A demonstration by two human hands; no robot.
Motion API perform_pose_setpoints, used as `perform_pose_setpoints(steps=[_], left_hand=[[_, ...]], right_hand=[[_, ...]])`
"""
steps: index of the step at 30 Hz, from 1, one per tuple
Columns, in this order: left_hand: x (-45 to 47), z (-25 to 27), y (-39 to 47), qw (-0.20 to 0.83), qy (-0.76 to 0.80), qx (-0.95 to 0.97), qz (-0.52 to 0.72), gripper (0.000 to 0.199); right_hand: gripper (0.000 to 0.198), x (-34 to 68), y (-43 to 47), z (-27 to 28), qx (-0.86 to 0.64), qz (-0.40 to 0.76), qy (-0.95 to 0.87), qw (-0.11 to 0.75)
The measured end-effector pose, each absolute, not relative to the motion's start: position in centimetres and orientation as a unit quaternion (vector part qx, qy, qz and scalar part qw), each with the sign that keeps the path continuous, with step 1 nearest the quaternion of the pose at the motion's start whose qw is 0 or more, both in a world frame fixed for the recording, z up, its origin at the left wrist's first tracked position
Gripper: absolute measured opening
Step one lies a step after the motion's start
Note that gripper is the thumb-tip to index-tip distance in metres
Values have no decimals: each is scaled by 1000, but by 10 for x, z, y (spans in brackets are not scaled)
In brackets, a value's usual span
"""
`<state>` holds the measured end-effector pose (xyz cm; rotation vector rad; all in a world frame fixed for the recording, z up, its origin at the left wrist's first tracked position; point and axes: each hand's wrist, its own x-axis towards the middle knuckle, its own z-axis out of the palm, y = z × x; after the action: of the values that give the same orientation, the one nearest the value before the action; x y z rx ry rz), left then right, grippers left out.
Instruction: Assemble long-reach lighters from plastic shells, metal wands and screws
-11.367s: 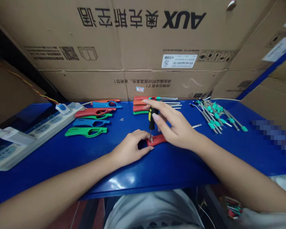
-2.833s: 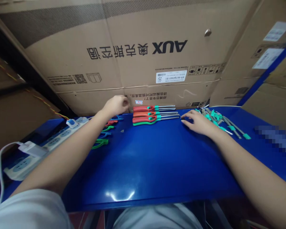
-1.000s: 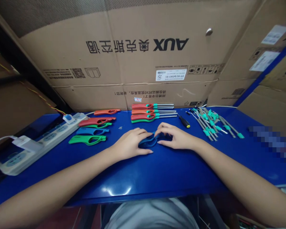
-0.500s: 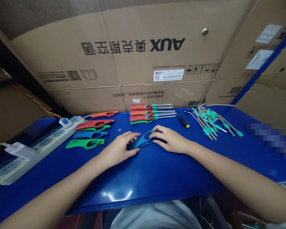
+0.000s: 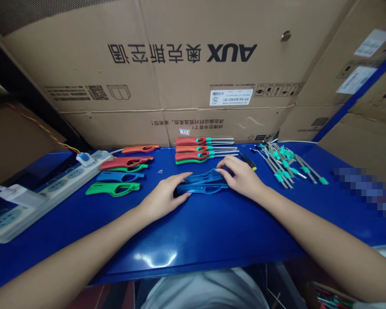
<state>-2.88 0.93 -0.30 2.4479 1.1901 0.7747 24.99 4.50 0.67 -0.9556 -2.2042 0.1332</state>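
Two blue plastic halves of a lighter casing lie side by side over the blue table in front of me. My left hand (image 5: 167, 194) grips the handle end of the nearer casing half (image 5: 201, 189), its thumb low and its fingers against the farther half's left end. My right hand (image 5: 242, 175) pinches the right end of the farther casing half (image 5: 203, 177), whose inner ribs face up. The fingertips partly cover both ends. Just beyond lie assembled red and green lighters (image 5: 193, 156) with metal tubes.
Coloured casings (image 5: 116, 189) lie at left, beside a white power strip (image 5: 61, 184) with plugs and cords. A black screwdriver (image 5: 248, 161) lies behind my right hand. Several metal tubes with green parts (image 5: 284, 163) are piled at right. A cardboard box (image 5: 180, 90) walls the back.
The blue casing was together between my hands; now it is apart in two halves. My right hand has moved right and slightly away with one half. The view has tilted slightly.
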Motion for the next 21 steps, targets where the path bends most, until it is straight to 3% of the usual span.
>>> perform_pose_setpoints(steps=[8,12,16,18,21], left_hand=[[-32,-6,13,154,429,845,280,59],[-32,-3,13,138,419,855,271,50],[-29,-2,13,131,414,859,271,41],[-27,-3,13,147,418,852,278,41],[-26,-3,13,163,422,844,287,39]], right_hand=[[12,259,53,11,-456,30,-807,373],[16,267,52,21,-464,121,-785,393],[21,266,45,24,-386,291,-840,246],[22,263,42,20,-359,318,-857,187],[24,258,41,13,-350,314,-867,164]])
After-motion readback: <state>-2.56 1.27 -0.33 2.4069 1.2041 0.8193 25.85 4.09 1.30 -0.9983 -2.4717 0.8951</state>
